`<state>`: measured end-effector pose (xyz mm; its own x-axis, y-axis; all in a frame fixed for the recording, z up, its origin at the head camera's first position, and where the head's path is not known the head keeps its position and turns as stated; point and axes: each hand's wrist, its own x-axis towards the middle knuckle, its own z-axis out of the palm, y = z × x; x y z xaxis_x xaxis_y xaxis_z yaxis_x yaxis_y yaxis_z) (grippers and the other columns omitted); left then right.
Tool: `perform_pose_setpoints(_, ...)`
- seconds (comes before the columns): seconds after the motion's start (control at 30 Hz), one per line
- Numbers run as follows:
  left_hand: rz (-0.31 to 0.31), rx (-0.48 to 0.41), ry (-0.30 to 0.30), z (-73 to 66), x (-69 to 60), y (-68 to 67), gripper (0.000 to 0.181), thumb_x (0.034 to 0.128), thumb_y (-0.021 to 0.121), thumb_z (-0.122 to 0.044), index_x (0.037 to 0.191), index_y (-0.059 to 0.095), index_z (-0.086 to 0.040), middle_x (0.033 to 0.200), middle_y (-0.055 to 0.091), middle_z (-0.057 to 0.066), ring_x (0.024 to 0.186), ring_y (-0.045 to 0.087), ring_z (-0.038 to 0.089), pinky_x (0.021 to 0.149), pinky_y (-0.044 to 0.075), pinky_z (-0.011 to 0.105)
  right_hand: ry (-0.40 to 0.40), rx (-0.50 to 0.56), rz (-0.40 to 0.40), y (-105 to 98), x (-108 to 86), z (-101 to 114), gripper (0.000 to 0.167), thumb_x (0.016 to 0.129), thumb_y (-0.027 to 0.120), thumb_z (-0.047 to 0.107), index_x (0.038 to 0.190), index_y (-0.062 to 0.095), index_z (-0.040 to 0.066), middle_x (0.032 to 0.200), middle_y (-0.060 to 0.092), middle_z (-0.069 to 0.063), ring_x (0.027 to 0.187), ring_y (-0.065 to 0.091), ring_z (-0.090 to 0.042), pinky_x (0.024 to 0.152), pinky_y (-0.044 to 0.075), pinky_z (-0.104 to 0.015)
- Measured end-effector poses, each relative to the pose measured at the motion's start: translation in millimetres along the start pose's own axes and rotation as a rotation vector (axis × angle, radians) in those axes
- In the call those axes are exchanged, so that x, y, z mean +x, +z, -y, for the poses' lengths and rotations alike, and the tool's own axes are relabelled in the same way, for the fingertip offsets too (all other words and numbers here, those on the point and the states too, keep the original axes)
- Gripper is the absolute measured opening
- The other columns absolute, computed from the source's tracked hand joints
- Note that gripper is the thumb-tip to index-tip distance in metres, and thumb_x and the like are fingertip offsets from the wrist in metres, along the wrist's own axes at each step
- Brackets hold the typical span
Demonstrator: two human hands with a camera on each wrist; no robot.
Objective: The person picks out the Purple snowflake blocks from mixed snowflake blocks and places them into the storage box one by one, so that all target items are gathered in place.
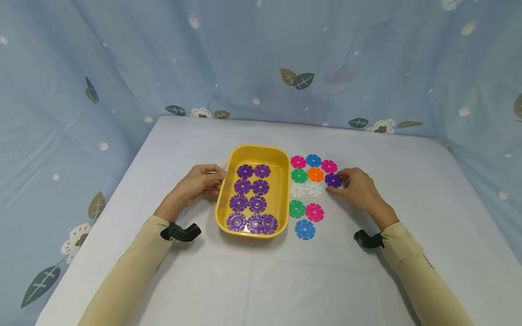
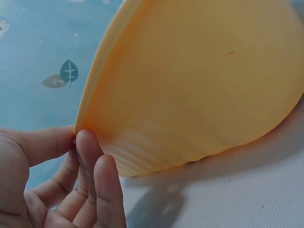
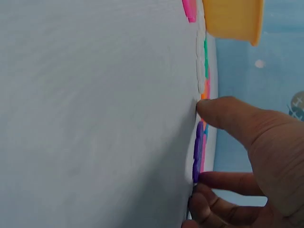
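Note:
In the head view a yellow plastic tray (image 1: 282, 194) holds several purple notched snowflake discs (image 1: 257, 203) in rows. My left hand (image 1: 200, 183) pinches its left rim between thumb and fingers; the left wrist view shows the tray's outer wall (image 2: 199, 85) close up. A purple snowflake disc (image 1: 333, 180) lies flat on the table right of the tray. Around it spread my right hand's (image 1: 356, 188) thumb and fingers. In the right wrist view a fingertip meets one edge of that disc (image 3: 197, 152), while the thumb stands just off the other edge.
Between the tray and my right hand lie several loose discs: pink (image 1: 314, 212), blue (image 1: 305, 229), green (image 1: 297, 208), orange (image 1: 315, 174) and white (image 1: 313, 189). A white cloth covers the table (image 1: 253, 280). A blue patterned curtain (image 1: 253, 59) hangs behind and at the sides.

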<state>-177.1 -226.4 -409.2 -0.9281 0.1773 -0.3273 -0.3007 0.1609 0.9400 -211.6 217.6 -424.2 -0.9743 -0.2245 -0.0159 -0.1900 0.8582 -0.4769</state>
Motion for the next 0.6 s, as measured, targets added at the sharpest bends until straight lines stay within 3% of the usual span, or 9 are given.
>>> perform_pose_setpoints(0.17, 0.001, 0.001, 0.001, 0.8, 0.1, -0.1, 0.029, 0.0993, 0.065, -0.025, 0.110, 0.060, 0.002, 0.088, 0.065, 0.008, 0.075, 0.064, 0.017, 0.065, 0.057, 0.026, 0.003, -0.047, -0.013, 2, 4.9, 6, 0.056, 0.083, 0.082, 0.034, 0.114, 0.064, -0.008, 0.103, 0.062, -0.022, 0.097, 0.056, -0.035, 0.082, 0.054, -0.049)
perform_pose_setpoints(0.37, -0.002, -0.008, 0.003, 2.4, -0.3, -0.3, 0.030, 0.0992, 0.065, -0.025, 0.109, 0.060, 0.003, 0.086, 0.065, 0.007, 0.074, 0.064, 0.017, 0.064, 0.057, 0.026, 0.029, -0.032, 0.011, -1, 8.6, 10, 0.052, 0.083, 0.082, 0.032, 0.111, 0.063, -0.007, 0.104, 0.062, -0.022, 0.097, 0.056, -0.036, 0.084, 0.054, -0.050)
perform_pose_setpoints(0.6, 0.006, -0.013, 0.024, 3.7, 0.2, -1.0, 0.028, 0.0990, 0.066, -0.024, 0.108, 0.061, 0.002, 0.086, 0.065, 0.008, 0.073, 0.064, 0.016, 0.063, 0.057, 0.026, 0.099, -0.043, 0.072, -3, 14.2, 14, 0.052, 0.080, 0.083, 0.033, 0.107, 0.059, -0.005, 0.098, 0.060, -0.020, 0.091, 0.054, -0.034, 0.076, 0.055, -0.044)
